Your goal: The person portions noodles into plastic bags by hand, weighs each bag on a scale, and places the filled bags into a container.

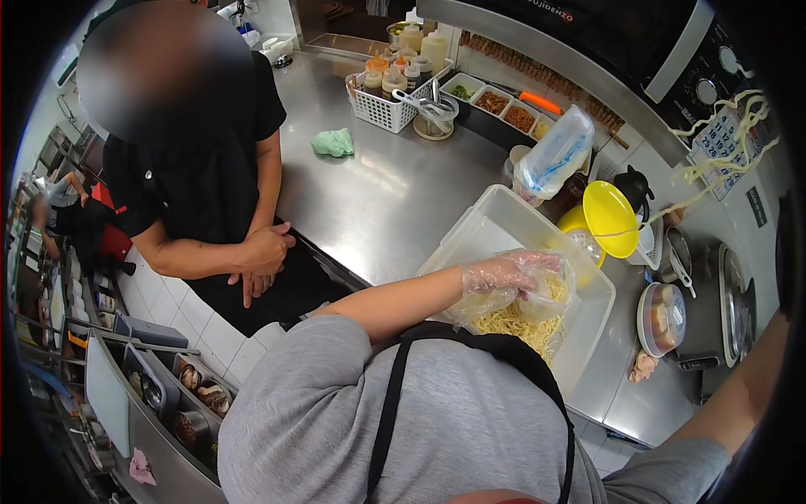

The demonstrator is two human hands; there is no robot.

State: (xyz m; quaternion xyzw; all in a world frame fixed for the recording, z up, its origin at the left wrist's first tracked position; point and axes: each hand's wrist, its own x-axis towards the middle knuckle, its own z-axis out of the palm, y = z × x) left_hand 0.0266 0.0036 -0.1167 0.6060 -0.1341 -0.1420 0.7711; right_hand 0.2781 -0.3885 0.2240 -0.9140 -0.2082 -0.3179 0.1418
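Note:
My left hand [525, 275] is in a loose clear plastic glove and reaches into a translucent plastic tub [598, 332]. Its fingers curl around some pale yellow noodles [554, 291], with thin clear plastic about them. More noodles [525, 329] lie loose on the tub's bottom. My right arm [739, 391] stretches up along the right side, and its hand is outside the picture. Near that edge several long noodle strands [743, 126] hang in the air, one trailing down past a yellow bowl [610, 220]. What holds these strands is out of sight.
A person in black [197, 168] stands across the steel counter [361, 214], hands together. At the back are a basket of sauce bottles [390, 105], topping trays [495, 102] and a plastic bag [554, 155]. A lidded container [662, 317] and a cooker [722, 311] stand right.

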